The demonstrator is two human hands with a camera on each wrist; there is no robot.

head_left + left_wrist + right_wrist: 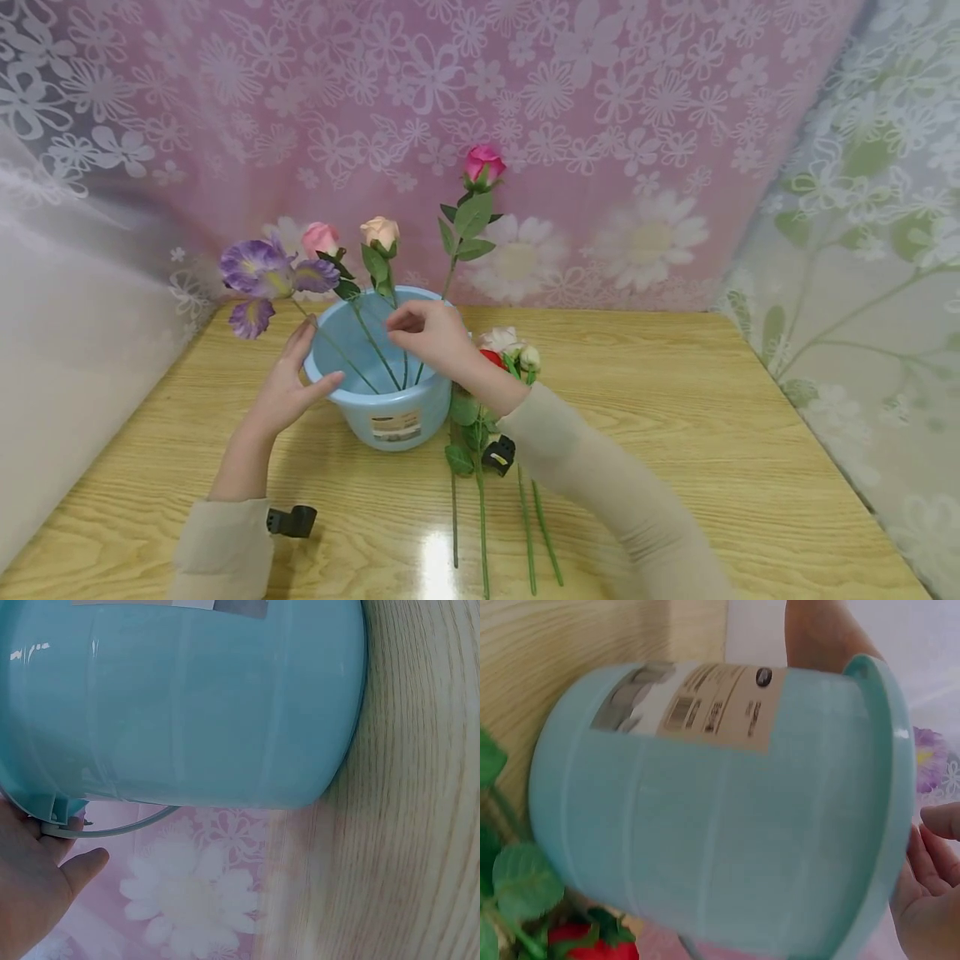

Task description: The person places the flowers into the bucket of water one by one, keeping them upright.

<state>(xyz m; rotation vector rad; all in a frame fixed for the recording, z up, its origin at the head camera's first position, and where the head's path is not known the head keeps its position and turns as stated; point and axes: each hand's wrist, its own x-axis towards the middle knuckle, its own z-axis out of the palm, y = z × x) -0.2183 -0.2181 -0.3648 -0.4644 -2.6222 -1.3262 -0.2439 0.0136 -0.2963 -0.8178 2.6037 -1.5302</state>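
A light blue bucket point(396, 421) stands upright on the table. My left hand point(291, 385) rests at its left rim, thumb spread over the front edge, fingers along the side; in the left wrist view the hand point(34, 881) is by the handle point(120, 829). My right hand point(435, 333) is above the opening, fingers loosely bent, nothing seen between thumb and fingers point(926, 859). Close to its fingertips is the stem of a peach rose point(380, 233). A purple iris point(258, 271), a pink rose point(321, 239) and a magenta rose point(484, 164) also stand in the bucket.
Right of the bucket several artificial flowers lie on the wooden table point(660, 400), among them a white bloom point(501, 340) and a red flower point(592, 946), stems toward the front. A pink floral curtain point(585, 142) hangs behind; pale curtains flank both sides.
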